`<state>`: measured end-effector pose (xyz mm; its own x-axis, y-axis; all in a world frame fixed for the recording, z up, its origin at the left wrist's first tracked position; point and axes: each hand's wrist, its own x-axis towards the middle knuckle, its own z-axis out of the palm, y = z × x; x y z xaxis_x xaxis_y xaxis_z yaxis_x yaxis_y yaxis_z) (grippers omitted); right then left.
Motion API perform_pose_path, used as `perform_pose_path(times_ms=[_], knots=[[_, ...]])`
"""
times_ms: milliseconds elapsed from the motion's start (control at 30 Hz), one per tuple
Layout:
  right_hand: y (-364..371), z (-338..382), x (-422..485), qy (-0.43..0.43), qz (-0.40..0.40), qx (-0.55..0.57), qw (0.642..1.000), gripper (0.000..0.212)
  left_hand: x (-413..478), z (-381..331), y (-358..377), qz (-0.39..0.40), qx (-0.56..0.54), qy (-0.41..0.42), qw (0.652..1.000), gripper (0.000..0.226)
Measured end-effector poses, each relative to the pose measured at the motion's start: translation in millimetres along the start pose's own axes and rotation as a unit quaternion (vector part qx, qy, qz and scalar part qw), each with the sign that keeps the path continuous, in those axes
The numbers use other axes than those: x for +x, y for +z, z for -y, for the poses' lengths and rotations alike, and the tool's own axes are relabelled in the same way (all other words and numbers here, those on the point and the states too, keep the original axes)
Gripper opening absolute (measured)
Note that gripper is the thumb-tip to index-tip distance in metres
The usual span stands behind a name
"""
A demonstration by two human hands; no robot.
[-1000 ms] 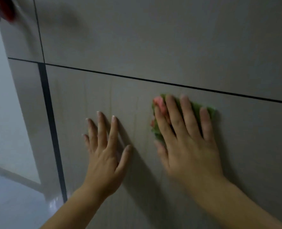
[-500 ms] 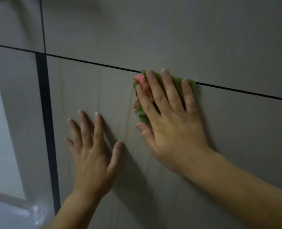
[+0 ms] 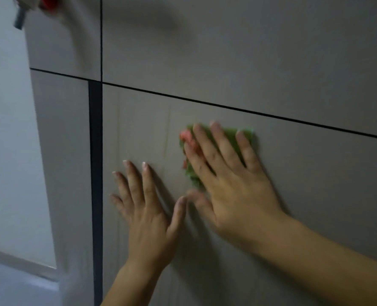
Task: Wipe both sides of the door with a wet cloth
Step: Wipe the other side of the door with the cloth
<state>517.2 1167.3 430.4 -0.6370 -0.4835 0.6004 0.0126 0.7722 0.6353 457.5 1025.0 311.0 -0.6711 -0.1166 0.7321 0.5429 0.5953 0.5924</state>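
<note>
— What fills most of the frame?

— A grey-brown door, from the upper middle across to the right edge and down to the bottom. A thin dark horizontal groove crosses it, slanting down toward the right. A broader dark vertical strip runs down its left part to the bottom edge.

— And left of it?

— A pale wall takes the left side, with a bit of floor in the lower left corner.

— Where are the hands?

— Both lie flat on the door below the groove, around the middle of the frame. The right hand is the higher one. Its fingers are straight and spread, pressing a cloth against the panel. The left hand sits lower and just to the left, also open, fingers straight, palm on the bare door, holding nothing. Its thumb tip comes right beside the right thumb, but that spot is blurred, so I cannot tell whether they touch.

— And the cloth itself?

— Green, with a pink-red patch at its left edge. The right hand's fingers cover most of it. It shows between and beyond them, just under the groove without reaching it.

— Anything smaller?

— In the upper left corner, a blurred red thing and a grey metal piece by the door's edge, too smeared to name.
</note>
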Motion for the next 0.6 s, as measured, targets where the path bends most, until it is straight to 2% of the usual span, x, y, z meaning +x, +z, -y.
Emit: perform_pose_path(times_ms=[67,133,300,467,600], knots=[[2.0,7.8,-17.3,-0.035,0.027,0.004,0.999,0.076,0.5,6.9,-0.8,-0.007,0.006,-0.007,1.000,0.092],[-1.3,9.5,-6.9,-0.041,0.021,0.007,0.999,0.074,1.4,15.3,-1.5,-0.019,0.006,-0.021,1.000,0.094],[-17.2,19.1,65.7,0.003,-0.011,0.020,1.000,0.075,5.0,26.4,-2.0,-0.025,0.005,-0.042,0.999,0.091],[-3.8,40.7,22.0,-0.033,0.046,0.040,0.998,0.075,1.7,33.5,-9.9,-0.017,0.017,-0.017,1.000,0.085],[-11.0,45.5,55.4,-0.027,0.014,0.051,0.998,0.072,-0.6,47.4,-17.4,-0.023,0.030,-0.036,0.999,0.090]])
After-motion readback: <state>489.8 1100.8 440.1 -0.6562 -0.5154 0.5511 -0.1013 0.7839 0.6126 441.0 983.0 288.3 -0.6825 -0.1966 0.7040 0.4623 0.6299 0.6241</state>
